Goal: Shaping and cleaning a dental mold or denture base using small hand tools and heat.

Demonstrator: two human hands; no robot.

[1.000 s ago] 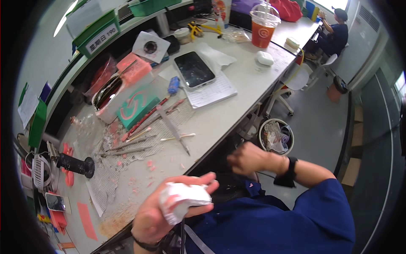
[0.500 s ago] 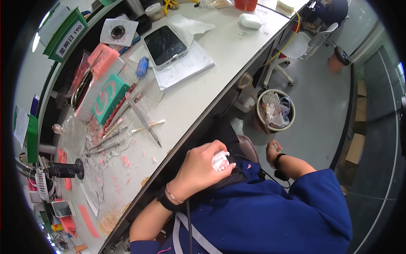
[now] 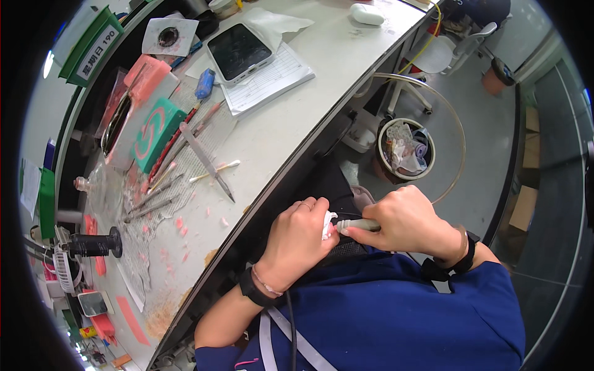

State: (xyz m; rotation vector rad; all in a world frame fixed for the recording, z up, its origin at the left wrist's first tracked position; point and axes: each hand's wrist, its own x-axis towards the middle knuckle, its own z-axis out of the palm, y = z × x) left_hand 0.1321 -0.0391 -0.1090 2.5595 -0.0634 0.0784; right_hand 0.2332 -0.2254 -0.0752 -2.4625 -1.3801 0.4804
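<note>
Both of my hands met just below the edge of the workbench (image 3: pixel 346 80), over my lap; my left hand (image 3: pixel 296 241) was curled shut around a crumpled white tissue (image 3: pixel 327 224), pressed against the tip of a slim grey tool (image 3: pixel 359 225); my right hand (image 3: pixel 405 217) gripped that tool by its handle; 1 phone (image 3: pixel 240 51) lay on papers (image 3: pixel 272 77) up on the bench, well apart from my hands; tweezers (image 3: pixel 207 162) lay nearer.
</note>
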